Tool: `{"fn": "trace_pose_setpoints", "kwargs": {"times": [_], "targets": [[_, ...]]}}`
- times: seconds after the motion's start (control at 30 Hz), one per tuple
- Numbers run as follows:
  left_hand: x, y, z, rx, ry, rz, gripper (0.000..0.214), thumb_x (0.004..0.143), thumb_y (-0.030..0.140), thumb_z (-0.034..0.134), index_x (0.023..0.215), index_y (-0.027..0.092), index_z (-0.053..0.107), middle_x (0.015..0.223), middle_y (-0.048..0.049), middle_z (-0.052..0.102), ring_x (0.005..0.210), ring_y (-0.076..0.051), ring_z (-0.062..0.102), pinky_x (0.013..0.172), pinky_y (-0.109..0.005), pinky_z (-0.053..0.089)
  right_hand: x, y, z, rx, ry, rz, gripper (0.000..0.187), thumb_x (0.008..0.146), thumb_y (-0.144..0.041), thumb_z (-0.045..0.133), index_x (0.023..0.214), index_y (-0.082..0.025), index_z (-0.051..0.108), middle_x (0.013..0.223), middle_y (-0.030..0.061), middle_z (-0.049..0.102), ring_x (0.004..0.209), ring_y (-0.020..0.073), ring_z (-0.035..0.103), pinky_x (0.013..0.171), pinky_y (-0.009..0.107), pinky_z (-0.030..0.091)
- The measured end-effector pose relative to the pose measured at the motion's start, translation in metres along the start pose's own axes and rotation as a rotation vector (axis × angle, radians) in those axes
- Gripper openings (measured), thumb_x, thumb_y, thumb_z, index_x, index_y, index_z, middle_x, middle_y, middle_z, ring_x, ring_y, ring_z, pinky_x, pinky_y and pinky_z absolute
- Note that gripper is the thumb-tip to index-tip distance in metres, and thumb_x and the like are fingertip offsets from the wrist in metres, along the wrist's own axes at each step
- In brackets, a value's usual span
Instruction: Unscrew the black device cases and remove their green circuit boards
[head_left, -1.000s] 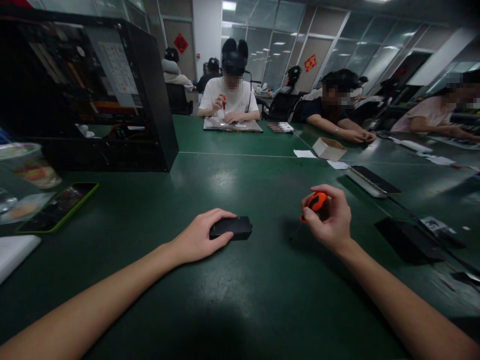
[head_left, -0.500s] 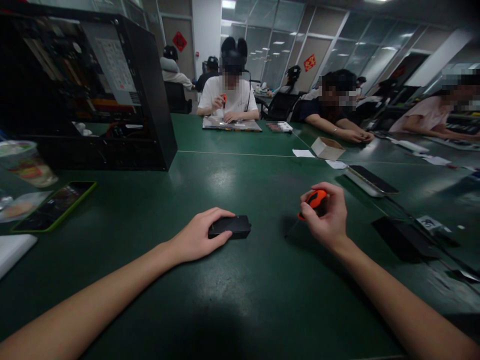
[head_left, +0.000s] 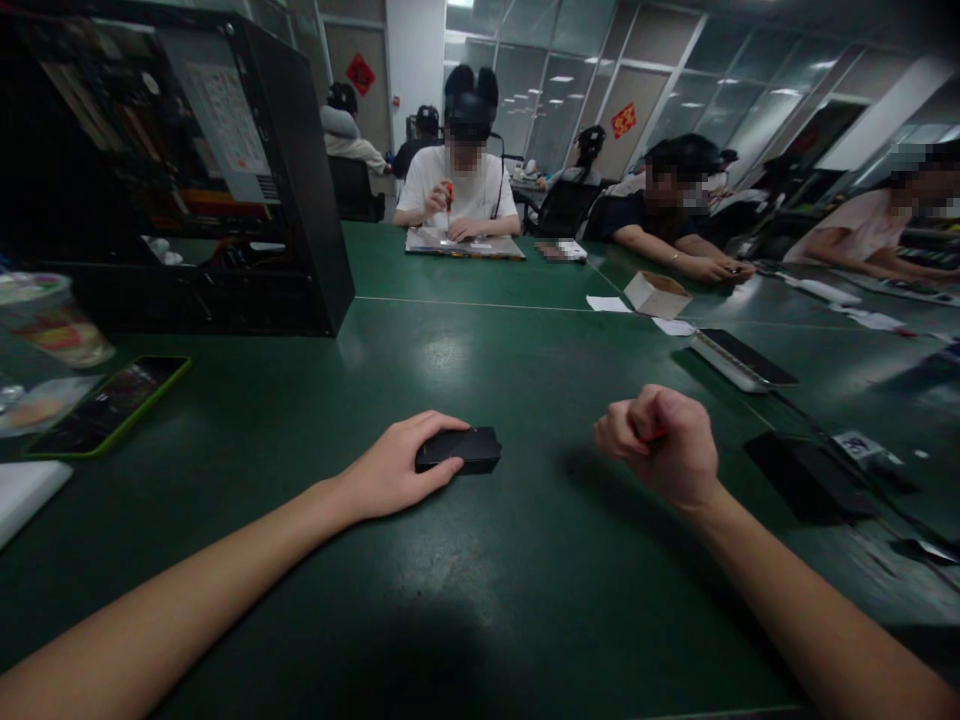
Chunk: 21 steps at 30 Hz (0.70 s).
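Observation:
My left hand (head_left: 394, 468) rests on the green table (head_left: 480, 560) with thumb and fingers closed on the near end of a small flat black box (head_left: 459, 450). My right hand (head_left: 660, 442) hovers to the right of it, curled into a fist. A sliver of orange shows between its fingers, the handle of a small orange screwdriver (head_left: 657, 435) that is almost wholly hidden in the fist.
A black computer case (head_left: 180, 170) stands at the back left, with a green-edged phone (head_left: 109, 405) and a cup (head_left: 56, 325) near it. A phone (head_left: 742, 358) and a flat black part (head_left: 806, 472) lie on the right. Several people sit working across the table.
My right hand has turned and closed over the orange screwdriver, hiding its handle and tip. The left hand and the black box have stayed put.

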<state>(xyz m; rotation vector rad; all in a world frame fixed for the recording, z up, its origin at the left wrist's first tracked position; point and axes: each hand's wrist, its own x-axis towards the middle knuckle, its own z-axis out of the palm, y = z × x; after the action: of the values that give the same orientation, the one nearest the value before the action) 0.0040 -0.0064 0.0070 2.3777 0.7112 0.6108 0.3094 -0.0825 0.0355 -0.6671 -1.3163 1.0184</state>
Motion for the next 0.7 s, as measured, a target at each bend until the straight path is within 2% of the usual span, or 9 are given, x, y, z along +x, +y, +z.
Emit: {"fn": "trace_pose_setpoints", "kwargs": {"times": [0.17,0.3,0.37,0.43,0.5,0.57,0.7], "targets": [[0.0,0.001,-0.001,0.0,-0.007,-0.005,0.036,0.097,0.035,0.062,0.132,0.024,0.059,0.126,-0.0068,0.067,0.111,-0.025,0.065,0.095,-0.038,0.051,-0.006,0.003,0.008,0.003,-0.006,-0.022,0.048,0.099,-0.039,0.054,0.057,-0.021,0.042,0.043,-0.0073,0.031,0.038,0.0077,0.027,0.042,0.024,0.028],[0.001,0.001,-0.001,0.0,-0.02,-0.014,0.036,0.098,0.037,0.061,0.132,0.024,0.059,0.127,-0.0073,0.067,0.112,-0.026,0.064,0.095,-0.039,0.05,-0.008,0.012,0.02,-0.067,-0.128,-0.054,0.05,0.098,-0.036,0.055,0.053,-0.021,0.04,0.043,-0.0065,0.03,0.038,0.0079,0.028,0.042,0.025,0.024],[0.0,0.001,0.0,0.003,-0.018,-0.017,0.036,0.098,0.037,0.061,0.132,0.024,0.059,0.127,-0.0078,0.067,0.114,-0.026,0.064,0.097,-0.04,0.05,-0.002,0.014,0.024,-0.059,-0.155,0.012,0.05,0.096,-0.036,0.057,0.052,-0.022,0.04,0.043,-0.0063,0.03,0.038,0.0079,0.027,0.04,0.025,0.022],[0.0,0.0,0.0,0.005,-0.012,-0.014,0.037,0.098,0.038,0.061,0.132,0.024,0.059,0.128,-0.0082,0.067,0.114,-0.027,0.064,0.098,-0.04,0.05,0.009,0.015,0.024,0.013,-0.107,0.115,0.049,0.094,-0.037,0.059,0.052,-0.022,0.039,0.043,-0.0072,0.028,0.037,0.0073,0.023,0.039,0.023,0.02],[0.0,0.001,-0.001,0.005,-0.009,-0.015,0.037,0.098,0.038,0.061,0.132,0.024,0.059,0.127,-0.0085,0.067,0.114,-0.027,0.064,0.098,-0.041,0.05,0.02,0.014,0.019,0.106,-0.043,0.206,0.047,0.091,-0.039,0.06,0.052,-0.023,0.039,0.042,-0.0087,0.025,0.036,0.0066,0.017,0.038,0.022,0.018],[0.0,0.001,-0.001,0.005,-0.007,-0.021,0.037,0.097,0.038,0.061,0.131,0.024,0.059,0.126,-0.0087,0.067,0.112,-0.027,0.065,0.097,-0.041,0.051,0.027,0.013,0.01,0.198,-0.034,0.25,0.047,0.09,-0.04,0.059,0.052,-0.023,0.037,0.041,-0.01,0.021,0.035,0.0064,0.012,0.036,0.022,0.017],[0.0,0.003,-0.003,0.003,-0.017,-0.033,0.037,0.097,0.036,0.061,0.131,0.023,0.06,0.127,-0.0089,0.067,0.111,-0.027,0.065,0.096,-0.04,0.052,0.026,0.013,-0.015,0.421,-0.219,0.217,0.051,0.091,-0.037,0.051,0.05,-0.023,0.027,0.039,-0.0103,0.011,0.031,0.0071,0.008,0.035,0.023,0.014]]}}
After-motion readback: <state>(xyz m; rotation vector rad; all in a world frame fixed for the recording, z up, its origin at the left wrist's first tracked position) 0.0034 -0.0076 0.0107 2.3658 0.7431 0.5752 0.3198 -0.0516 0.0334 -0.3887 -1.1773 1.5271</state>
